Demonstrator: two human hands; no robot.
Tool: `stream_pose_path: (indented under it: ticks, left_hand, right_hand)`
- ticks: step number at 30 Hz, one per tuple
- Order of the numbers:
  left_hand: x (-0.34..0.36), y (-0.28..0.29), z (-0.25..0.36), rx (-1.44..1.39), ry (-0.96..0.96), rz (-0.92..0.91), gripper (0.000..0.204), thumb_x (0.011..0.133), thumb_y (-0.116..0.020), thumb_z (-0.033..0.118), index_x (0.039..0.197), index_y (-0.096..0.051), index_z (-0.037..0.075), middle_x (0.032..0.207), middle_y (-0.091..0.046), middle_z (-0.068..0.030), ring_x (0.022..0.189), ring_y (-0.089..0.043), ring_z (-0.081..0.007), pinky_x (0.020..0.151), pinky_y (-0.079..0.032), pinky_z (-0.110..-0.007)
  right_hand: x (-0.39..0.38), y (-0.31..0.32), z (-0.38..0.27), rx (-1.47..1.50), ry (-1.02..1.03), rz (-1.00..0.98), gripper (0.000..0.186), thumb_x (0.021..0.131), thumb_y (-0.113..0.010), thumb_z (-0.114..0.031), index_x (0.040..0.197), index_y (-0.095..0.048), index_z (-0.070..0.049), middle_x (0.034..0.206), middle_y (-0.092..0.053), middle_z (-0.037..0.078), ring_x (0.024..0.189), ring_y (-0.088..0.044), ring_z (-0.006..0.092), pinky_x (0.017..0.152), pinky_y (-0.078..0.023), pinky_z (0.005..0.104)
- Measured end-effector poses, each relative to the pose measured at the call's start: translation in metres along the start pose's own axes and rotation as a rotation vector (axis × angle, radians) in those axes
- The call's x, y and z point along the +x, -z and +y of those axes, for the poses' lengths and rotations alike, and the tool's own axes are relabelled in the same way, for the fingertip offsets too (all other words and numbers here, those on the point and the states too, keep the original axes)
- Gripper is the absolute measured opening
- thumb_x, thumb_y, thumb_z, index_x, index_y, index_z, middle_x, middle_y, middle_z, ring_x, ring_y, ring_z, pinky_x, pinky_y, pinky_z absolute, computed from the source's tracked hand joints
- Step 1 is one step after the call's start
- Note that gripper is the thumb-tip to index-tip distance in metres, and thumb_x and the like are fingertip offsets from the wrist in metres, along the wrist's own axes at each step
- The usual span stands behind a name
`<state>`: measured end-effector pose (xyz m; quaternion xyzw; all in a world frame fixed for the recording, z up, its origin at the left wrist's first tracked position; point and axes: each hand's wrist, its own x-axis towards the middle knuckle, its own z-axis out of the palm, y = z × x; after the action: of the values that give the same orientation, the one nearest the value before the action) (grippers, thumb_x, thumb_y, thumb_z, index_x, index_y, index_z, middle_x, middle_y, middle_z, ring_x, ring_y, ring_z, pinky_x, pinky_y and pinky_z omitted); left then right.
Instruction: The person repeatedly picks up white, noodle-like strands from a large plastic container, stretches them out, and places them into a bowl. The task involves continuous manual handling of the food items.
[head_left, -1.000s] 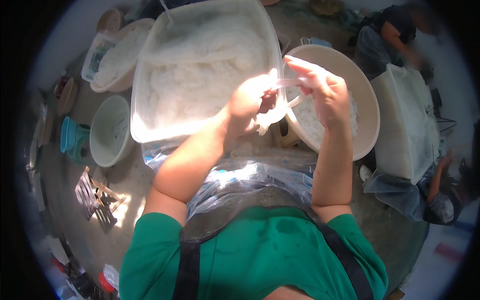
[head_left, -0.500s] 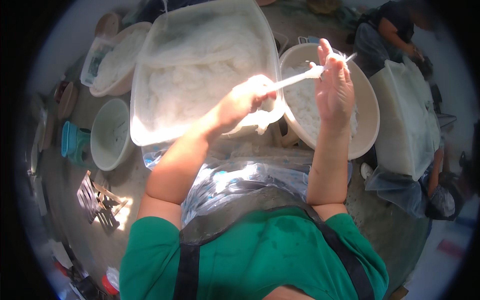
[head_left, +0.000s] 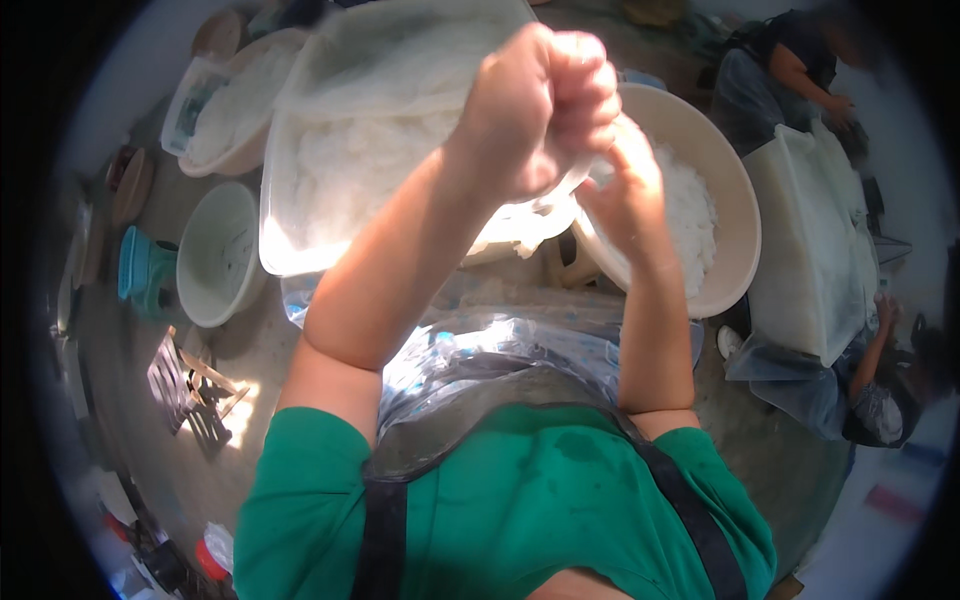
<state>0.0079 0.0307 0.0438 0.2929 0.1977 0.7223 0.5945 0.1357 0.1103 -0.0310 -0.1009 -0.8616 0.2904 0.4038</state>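
My left hand [head_left: 548, 105] is raised in a tight fist over the right side of a large white tub [head_left: 278, 262]. The white strand it grips is mostly hidden by the fist. My right hand [head_left: 638, 190] is close against the fist's lower right side, its thumb and fingers curled toward it. Its fingertips, and whatever they hold, are hidden. Wet white fibrous stuff [head_left: 375, 165] fills the tub, and a clump of it hangs over the near right rim. Behind my right hand stands a round cream basin [head_left: 738, 215] holding white pieces [head_left: 690, 215].
At left stand a pale green basin [head_left: 190, 270], a teal stool-like object [head_left: 135, 262] and a slatted wooden piece [head_left: 170, 375]. A pinkish basin [head_left: 262, 150] of white stuff lies at the far left. A white block-like bin [head_left: 800, 240] and other people [head_left: 800, 65] are at right.
My left hand has risen and moved right, turning into a fist against my right hand. My right hand has dropped and curled inward. The strand stretched between them is now mostly out of sight.
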Motion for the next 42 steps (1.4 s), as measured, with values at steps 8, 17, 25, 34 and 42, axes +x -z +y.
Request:
stream_pose_path:
  ticks: [8, 17, 25, 34, 42]
  left_hand:
    - [-0.046, 0.088, -0.051, 1.174, -0.448, 0.128, 0.024, 0.086, -0.057, 0.028, 0.085, -0.060, 0.005, 0.085, -0.057, -0.0088, 0.077, -0.054, -0.0240, 0.070, -0.046, -0.037]
    - [-0.043, 0.055, -0.066, 0.002, 0.213, 0.240, 0.033, 0.098, -0.035, 0.030, 0.074, -0.046, 0.010, 0.059, -0.031, 0.0058, 0.050, -0.025, -0.0063, 0.046, -0.022, -0.020]
    - [-0.041, 0.052, -0.046, 1.485, -0.532, 0.401, 0.049, 0.095, -0.038, 0.045, 0.090, -0.053, -0.002, 0.078, -0.055, -0.0076, 0.076, -0.057, -0.0223, 0.067, -0.045, -0.037]
    - [-0.055, 0.063, -0.039, 0.828, 0.173, 0.098, 0.024, 0.086, -0.041, 0.019, 0.101, -0.052, 0.005, 0.078, -0.042, 0.0051, 0.067, -0.038, -0.0092, 0.065, -0.034, -0.021]
    - [-0.035, 0.071, -0.080, 0.575, -0.151, 0.499, 0.021, 0.085, -0.041, 0.009, 0.064, -0.041, 0.014, 0.061, -0.035, 0.0023, 0.052, -0.029, -0.0094, 0.046, -0.026, -0.024]
  right_hand:
    - [-0.006, -0.001, -0.010, 0.483, -0.282, -0.080, 0.022, 0.089, -0.054, -0.014, 0.094, -0.066, 0.003, 0.100, -0.066, 0.013, 0.108, -0.054, 0.0206, 0.089, -0.042, 0.0327]
    - [0.009, 0.019, -0.019, 0.690, -0.372, -0.023, 0.020, 0.085, -0.056, -0.017, 0.078, -0.066, -0.001, 0.104, -0.065, 0.013, 0.095, -0.061, 0.0243, 0.079, -0.049, 0.0339]
    - [0.017, 0.003, -0.025, -0.262, 0.064, -0.054, 0.007, 0.067, -0.072, -0.013, 0.072, -0.068, -0.015, 0.099, -0.067, 0.001, 0.087, -0.058, 0.0202, 0.073, -0.046, 0.0279]
    - [0.006, 0.022, 0.032, 1.144, -0.335, 0.371, 0.019, 0.090, -0.055, -0.026, 0.099, -0.059, -0.010, 0.127, -0.051, 0.016, 0.118, -0.047, 0.0243, 0.095, -0.039, 0.0406]
    - [0.018, 0.020, -0.005, 1.306, -0.063, 0.076, 0.021, 0.094, -0.045, -0.028, 0.097, -0.055, -0.010, 0.102, -0.060, 0.008, 0.067, -0.059, 0.0142, 0.043, -0.032, 0.0207]
